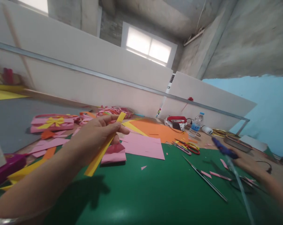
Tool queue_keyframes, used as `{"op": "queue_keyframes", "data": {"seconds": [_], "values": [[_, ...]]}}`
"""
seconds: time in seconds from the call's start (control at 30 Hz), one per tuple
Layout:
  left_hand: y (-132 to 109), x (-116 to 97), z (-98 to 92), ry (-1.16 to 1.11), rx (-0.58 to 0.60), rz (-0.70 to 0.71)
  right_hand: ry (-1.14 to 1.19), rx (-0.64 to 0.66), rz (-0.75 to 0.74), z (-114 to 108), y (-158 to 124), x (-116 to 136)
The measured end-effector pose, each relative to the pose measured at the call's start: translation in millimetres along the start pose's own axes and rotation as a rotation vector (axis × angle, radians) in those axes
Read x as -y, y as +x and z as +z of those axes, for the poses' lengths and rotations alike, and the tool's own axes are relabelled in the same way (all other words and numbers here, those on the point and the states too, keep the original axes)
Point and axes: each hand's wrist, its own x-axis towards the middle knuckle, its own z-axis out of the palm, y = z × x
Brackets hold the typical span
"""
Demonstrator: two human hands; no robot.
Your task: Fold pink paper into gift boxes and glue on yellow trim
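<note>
My left hand (105,131) pinches a flat yellow paper strip (100,156) between thumb and fingers, held slantwise above the green mat (141,193). Just beyond that hand lie a folded pink paper piece (114,154) and a pink paper sheet (145,145). On the right, my right hand (241,161), smeared by motion, grips a blue glue gun (222,148). A long translucent glue stick (240,184) trails from its back end toward the lower edge.
Scissors (190,147), a pink cutter (182,148) and a metal rod (207,179) lie on the mat. Orange sheets (157,128) and a water bottle (196,125) are farther back. At left sit a pink paper bag with a yellow bow (53,122) and a purple object (7,167).
</note>
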Motion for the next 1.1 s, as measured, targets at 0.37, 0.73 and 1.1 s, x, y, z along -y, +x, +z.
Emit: {"op": "queue_keyframes", "data": {"seconds": [0.37,0.73,1.1], "values": [[4,13,3.7,0.211,0.04,-0.003,1.085,0.025,-0.096,11,48,190],[4,35,21.8,0.342,0.215,-0.035,0.784,0.229,-0.501,57,-23,277],[7,47,17.5,0.526,0.236,0.063,0.675,0.15,-0.536,65,-25,284]]}}
